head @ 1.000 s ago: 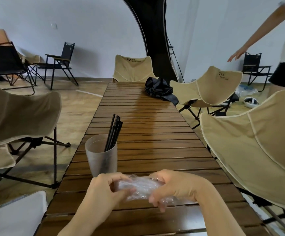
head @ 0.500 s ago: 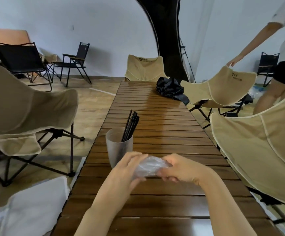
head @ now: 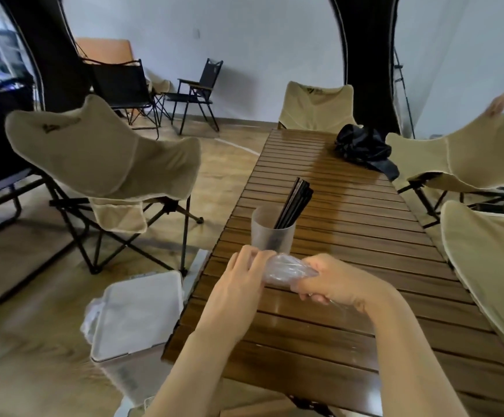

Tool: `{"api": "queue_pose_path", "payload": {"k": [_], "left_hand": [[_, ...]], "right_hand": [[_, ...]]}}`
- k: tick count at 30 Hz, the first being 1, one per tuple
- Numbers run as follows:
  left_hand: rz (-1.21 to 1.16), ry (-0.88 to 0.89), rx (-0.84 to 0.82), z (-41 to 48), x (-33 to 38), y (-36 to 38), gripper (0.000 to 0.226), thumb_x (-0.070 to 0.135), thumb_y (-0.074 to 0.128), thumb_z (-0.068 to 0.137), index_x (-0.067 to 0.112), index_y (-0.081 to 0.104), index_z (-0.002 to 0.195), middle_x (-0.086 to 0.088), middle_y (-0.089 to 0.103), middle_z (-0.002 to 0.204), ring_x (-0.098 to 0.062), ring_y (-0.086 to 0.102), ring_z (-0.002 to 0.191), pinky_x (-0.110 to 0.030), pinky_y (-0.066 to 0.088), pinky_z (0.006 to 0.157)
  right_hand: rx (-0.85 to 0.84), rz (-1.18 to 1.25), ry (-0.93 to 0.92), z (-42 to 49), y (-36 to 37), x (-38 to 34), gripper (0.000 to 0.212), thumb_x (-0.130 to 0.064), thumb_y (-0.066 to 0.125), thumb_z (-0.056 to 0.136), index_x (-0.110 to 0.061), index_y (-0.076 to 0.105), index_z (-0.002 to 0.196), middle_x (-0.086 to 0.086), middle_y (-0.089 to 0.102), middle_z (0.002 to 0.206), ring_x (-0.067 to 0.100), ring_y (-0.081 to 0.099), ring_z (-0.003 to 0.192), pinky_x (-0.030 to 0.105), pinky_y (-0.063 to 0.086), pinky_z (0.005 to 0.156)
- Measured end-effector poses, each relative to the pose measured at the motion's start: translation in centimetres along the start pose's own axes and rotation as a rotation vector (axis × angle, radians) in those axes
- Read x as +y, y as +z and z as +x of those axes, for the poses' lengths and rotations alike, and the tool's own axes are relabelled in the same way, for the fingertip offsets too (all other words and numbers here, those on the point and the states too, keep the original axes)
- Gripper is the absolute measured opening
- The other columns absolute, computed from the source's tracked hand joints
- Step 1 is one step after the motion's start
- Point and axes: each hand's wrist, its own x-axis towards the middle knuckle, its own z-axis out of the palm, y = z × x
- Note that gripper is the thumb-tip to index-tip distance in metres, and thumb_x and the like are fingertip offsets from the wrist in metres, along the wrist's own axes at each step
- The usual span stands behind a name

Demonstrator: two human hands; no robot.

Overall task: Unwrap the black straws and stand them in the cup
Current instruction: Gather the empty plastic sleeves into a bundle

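The long slatted brown wooden table [head: 362, 224] has a varnished, glossy top that catches pale glare. On it stands a frosted, translucent grey plastic cup [head: 271, 233], matt on its wall, holding smooth black plastic straws [head: 295, 203]. The crumpled clear plastic wrapper [head: 286, 267] looks thin, creased and shiny. A black crumpled cloth bundle [head: 363, 145] is faintly sheened. The beige folding chair [head: 106, 164] has matt woven cloth on a black metal frame

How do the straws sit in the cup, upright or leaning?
Leaning. The straws stand in the cup on the table, tops tilted right and away.
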Motion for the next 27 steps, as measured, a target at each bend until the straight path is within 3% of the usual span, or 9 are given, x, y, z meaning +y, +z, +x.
{"api": "queue_pose_path", "payload": {"k": [3, 9, 12, 16, 22, 25, 27], "left_hand": [[-0.01, 0.004, 0.025, -0.3, -1.1, -1.6, 0.051, 0.014, 0.057, 0.091, 0.03, 0.036, 0.134, 0.007, 0.036, 0.131, -0.009, 0.04, 0.121, -0.022, 0.043, 0.093], [-0.027, -0.007, 0.055, -1.6, -3.4, -4.4, 0.044, 0.025, 0.049, 0.091, 0.033, 0.037, 0.133, 0.01, 0.035, 0.13, -0.008, 0.041, 0.12, -0.03, 0.048, 0.095], [-0.022, -0.027, 0.073, -2.0, -4.9, -4.3, 0.043, 0.021, 0.053, 0.092, 0.03, 0.041, 0.132, 0.008, 0.039, 0.129, -0.01, 0.042, 0.118, -0.031, 0.048, 0.094], [-0.013, -0.052, 0.104, -2.3, -7.0, -4.7, 0.041, 0.015, 0.053, 0.093, 0.026, 0.045, 0.131, 0.007, 0.042, 0.125, -0.009, 0.042, 0.117, -0.023, 0.043, 0.09], [0.047, -0.187, 0.114, -4.0, -10.8, -6.5, 0.048, 0.007, 0.06, 0.088, 0.023, 0.046, 0.132, 0.001, 0.045, 0.127, -0.016, 0.046, 0.115, -0.029, 0.045, 0.09], [0.05, -0.255, 0.147, -5.2, -12.9, -7.6, 0.047, -0.002, 0.06, 0.085, 0.017, 0.052, 0.127, -0.005, 0.05, 0.121, -0.022, 0.051, 0.109, -0.031, 0.045, 0.085], [0.051, -0.306, 0.136, -6.0, -14.5, -8.2, 0.046, -0.002, 0.06, 0.083, 0.015, 0.053, 0.126, -0.007, 0.051, 0.12, -0.026, 0.051, 0.109, -0.04, 0.048, 0.086]], "right_hand": [[-0.038, 0.006, -0.012, 0.8, 0.7, -1.1, 0.013, -0.021, 0.063, 0.088, -0.016, 0.06, 0.099, 0.0, 0.064, 0.075, 0.004, 0.046, 0.048, 0.016, 0.036, 0.047], [-0.082, 0.035, -0.071, 2.6, 2.4, -3.4, 0.009, -0.022, 0.064, 0.088, -0.02, 0.062, 0.096, -0.005, 0.063, 0.07, 0.0, 0.046, 0.047, 0.013, 0.036, 0.046], [-0.071, 0.018, -0.057, 4.0, 3.7, -3.9, 0.008, -0.022, 0.064, 0.088, -0.019, 0.062, 0.096, -0.003, 0.063, 0.071, 0.0, 0.046, 0.046, 0.013, 0.035, 0.046], [-0.065, 0.03, -0.071, 5.9, 5.3, -4.7, 0.011, -0.017, 0.063, 0.088, -0.021, 0.061, 0.098, -0.006, 0.063, 0.069, -0.001, 0.046, 0.045, 0.011, 0.035, 0.044], [0.037, -0.026, -0.194, 9.6, 9.6, -6.6, 0.03, -0.02, 0.065, 0.086, -0.03, 0.056, 0.113, -0.004, 0.064, 0.081, -0.004, 0.051, 0.051, 0.012, 0.04, 0.05], [0.038, -0.094, -0.238, 11.6, 12.4, -7.5, 0.024, -0.025, 0.064, 0.086, -0.029, 0.058, 0.109, -0.008, 0.062, 0.08, 0.0, 0.053, 0.057, 0.019, 0.041, 0.055], [0.028, -0.13, -0.278, 13.0, 14.2, -8.0, 0.015, -0.025, 0.063, 0.086, -0.029, 0.061, 0.1, -0.007, 0.063, 0.082, 0.004, 0.056, 0.063, 0.023, 0.042, 0.058]]}}
